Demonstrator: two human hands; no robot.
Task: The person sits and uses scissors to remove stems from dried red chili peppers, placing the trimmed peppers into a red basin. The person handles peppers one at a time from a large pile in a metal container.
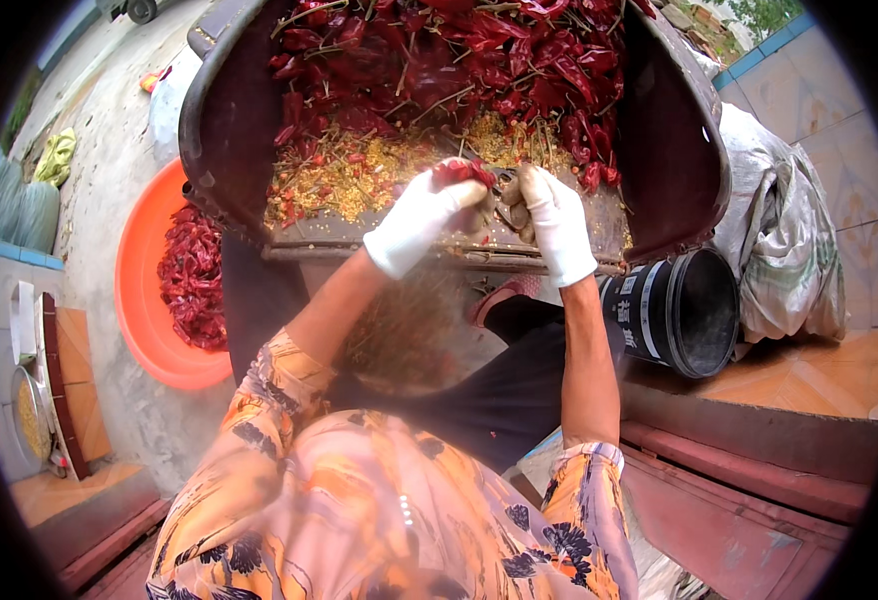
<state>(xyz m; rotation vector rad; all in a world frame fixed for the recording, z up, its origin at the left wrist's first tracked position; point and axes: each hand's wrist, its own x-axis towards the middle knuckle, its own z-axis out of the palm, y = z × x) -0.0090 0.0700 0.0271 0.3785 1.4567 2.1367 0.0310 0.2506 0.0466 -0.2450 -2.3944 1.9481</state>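
My left hand (431, 217), in a white glove, holds a crumpled dried red chili pepper (463, 172) between thumb and fingers. Close on its right, my right hand (551, 217), gloved too, is closed on scissors (505, 178), whose dark metal partly shows; the blade tips are hard to make out. Both hands are over the front edge of a dark open tub-like container (664, 142). Behind them lies a heap of dried red chilies (439, 67) with stems. Loose yellow seeds (334, 180) and red scraps are spread nearer the front edge.
An orange plastic basin (146, 300) with red chili pieces (192, 277) stands on the ground at left. At right, a black bucket (705, 311) lies on its side by a white woven sack (776, 240). A tiled ledge (806, 375) runs beneath them.
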